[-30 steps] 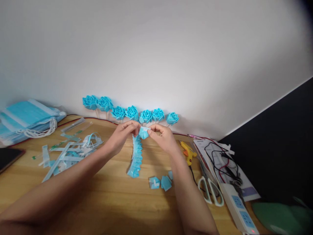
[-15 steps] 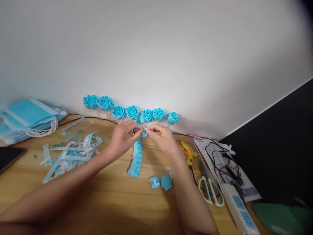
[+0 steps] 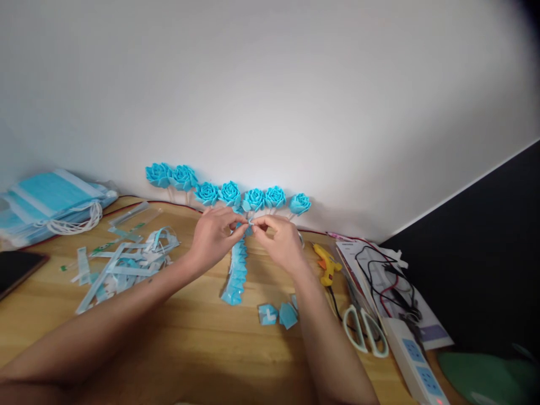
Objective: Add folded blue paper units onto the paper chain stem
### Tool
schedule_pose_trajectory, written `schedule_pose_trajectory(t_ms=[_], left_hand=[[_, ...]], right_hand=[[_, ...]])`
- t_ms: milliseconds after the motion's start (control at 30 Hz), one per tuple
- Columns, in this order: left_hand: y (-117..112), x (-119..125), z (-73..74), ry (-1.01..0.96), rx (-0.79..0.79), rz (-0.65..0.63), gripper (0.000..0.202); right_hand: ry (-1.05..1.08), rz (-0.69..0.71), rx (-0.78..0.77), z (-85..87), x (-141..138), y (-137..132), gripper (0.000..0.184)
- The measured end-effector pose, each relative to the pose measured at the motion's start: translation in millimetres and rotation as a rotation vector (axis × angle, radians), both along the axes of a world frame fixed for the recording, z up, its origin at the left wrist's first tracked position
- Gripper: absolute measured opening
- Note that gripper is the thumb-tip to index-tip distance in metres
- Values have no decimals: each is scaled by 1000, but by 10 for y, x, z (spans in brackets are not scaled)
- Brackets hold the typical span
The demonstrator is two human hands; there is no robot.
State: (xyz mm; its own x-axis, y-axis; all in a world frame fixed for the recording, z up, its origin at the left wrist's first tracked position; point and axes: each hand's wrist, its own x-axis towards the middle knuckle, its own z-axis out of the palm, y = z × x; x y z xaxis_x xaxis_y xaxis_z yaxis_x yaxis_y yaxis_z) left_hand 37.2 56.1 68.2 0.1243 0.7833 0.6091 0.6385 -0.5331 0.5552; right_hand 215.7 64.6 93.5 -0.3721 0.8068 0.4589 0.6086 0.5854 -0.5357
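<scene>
My left hand (image 3: 216, 233) and my right hand (image 3: 279, 239) meet above the middle of the wooden table. Both are closed, thumb and forefinger pinching a small light-blue fabric piece (image 3: 250, 222) from either side; the fingers cover most of it. Directly below runs an overlapping row of folded blue petals (image 3: 236, 275). Several blue fabric flowers (image 3: 254, 199) on thin stems lean against the wall behind my hands. Beside my right forearm lie a few loose blue fabric pieces (image 3: 288, 315), partly hidden by the arm.
Left, there are fabric scraps (image 3: 126, 270), a stack of blue face masks (image 3: 50, 197) and a dark flat device (image 3: 19, 273). Right, a yellow glue gun (image 3: 327, 264), scissors (image 3: 365, 332), papers with cables (image 3: 434, 320) and a white power strip (image 3: 415, 360) line the table.
The blue piece between my fingertips shows as a thinner, more folded sliver than before. My right fingers have curled in slightly. The whole view has shifted a little.
</scene>
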Motion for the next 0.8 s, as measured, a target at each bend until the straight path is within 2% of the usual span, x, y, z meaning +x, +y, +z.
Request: schedule_pose_trajectory(t_ms=[500,800], left_hand=[[11,16,18,-140,-112,-97,19],[6,16,42,-160,-117,-114,20]], right_hand=[[8,19,-13,2,-1,1,12],[42,33,-37,12,5,-4,11]])
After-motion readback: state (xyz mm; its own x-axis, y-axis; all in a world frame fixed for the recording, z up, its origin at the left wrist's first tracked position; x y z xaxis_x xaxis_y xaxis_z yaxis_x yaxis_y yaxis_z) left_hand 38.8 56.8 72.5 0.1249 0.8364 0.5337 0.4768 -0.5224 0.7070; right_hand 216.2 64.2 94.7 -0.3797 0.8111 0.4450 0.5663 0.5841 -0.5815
